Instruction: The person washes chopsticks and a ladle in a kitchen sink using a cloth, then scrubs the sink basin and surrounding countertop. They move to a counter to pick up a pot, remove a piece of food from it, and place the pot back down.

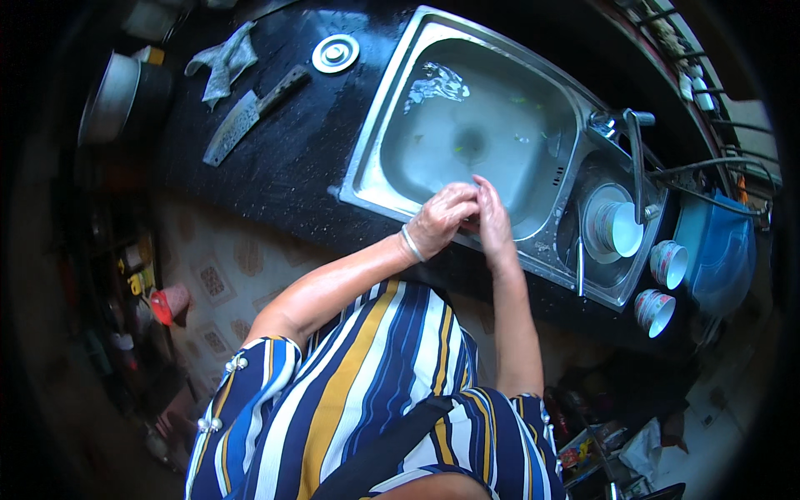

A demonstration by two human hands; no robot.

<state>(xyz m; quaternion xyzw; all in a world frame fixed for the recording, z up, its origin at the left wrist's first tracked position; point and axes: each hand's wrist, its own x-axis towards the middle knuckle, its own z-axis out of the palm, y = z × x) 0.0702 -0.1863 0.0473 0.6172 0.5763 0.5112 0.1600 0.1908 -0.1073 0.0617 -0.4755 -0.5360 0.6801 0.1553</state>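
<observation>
Over the near rim of the steel sink (pixel 400 212) my two wet hands meet. My left hand (pixel 437 218), with a pale bangle at the wrist, is closed, its fingers curled against the other palm. My right hand (pixel 493 218) is turned edge-on, its fingers stretched out and pointing away from me. Whatever lies between the palms, if anything, is hidden. Below and beyond them, cloudy water (pixel 500 108) stands in the basin, with small green-yellow bits and some bright reflections on it.
A cleaver (pixel 242 125), a cloth (pixel 225 62) and a round sink strainer (pixel 336 53) lie on the black counter at left. To the right are a faucet (pixel 637 125), stacked bowls (pixel 617 227) in the small basin, two bowl stacks (pixel 669 264) beside it and a blue container (pixel 717 250).
</observation>
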